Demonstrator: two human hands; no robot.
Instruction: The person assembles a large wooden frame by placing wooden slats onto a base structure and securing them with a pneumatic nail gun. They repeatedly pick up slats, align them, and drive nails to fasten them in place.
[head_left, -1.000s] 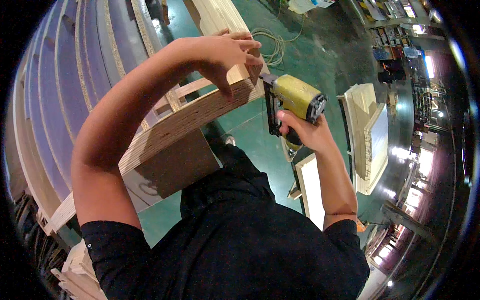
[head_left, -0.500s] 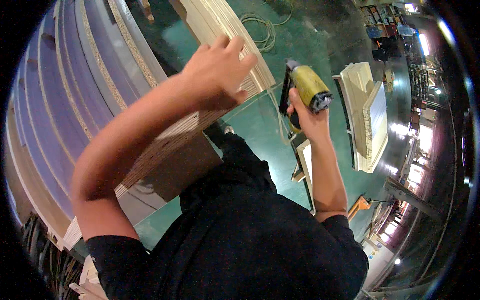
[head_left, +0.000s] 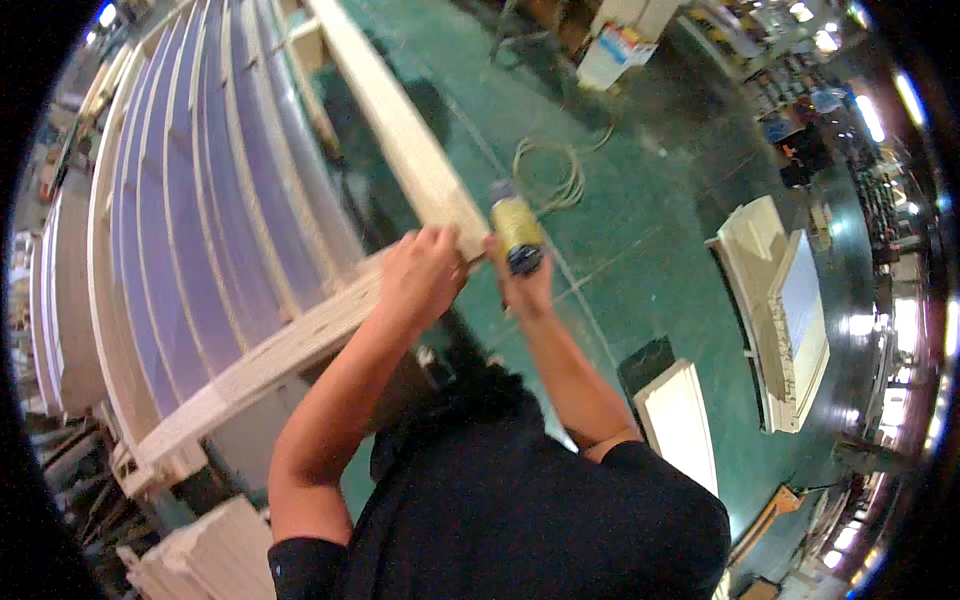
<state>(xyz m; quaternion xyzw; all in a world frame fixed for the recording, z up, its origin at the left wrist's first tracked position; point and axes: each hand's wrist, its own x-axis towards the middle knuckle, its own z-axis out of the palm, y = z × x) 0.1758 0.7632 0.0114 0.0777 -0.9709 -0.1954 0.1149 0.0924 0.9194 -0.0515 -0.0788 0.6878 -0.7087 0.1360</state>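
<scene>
Right hand (head_left: 527,290) just below the yellow nail gun's (head_left: 516,225) barrel, fingers closed around its grip, most of that grip hidden, the tool standing a touch toward one o'clock of centre! Over at ten o'clock, the left hand (head_left: 425,272) has its fingers bent over the near bar of the wooden frame (head_left: 285,352), right by the corner; how tightly they close underneath, I cannot tell. The gun is just beside that corner. Pale, straight-edged timber runs away toward eleven and eight o'clock, alongside smooth lilac panels (head_left: 205,250) with narrow light strips. Green floor (head_left: 640,265) stretches out to stacked boards (head_left: 775,315) at three o'clock, a looped hose (head_left: 572,190) lying at one.
</scene>
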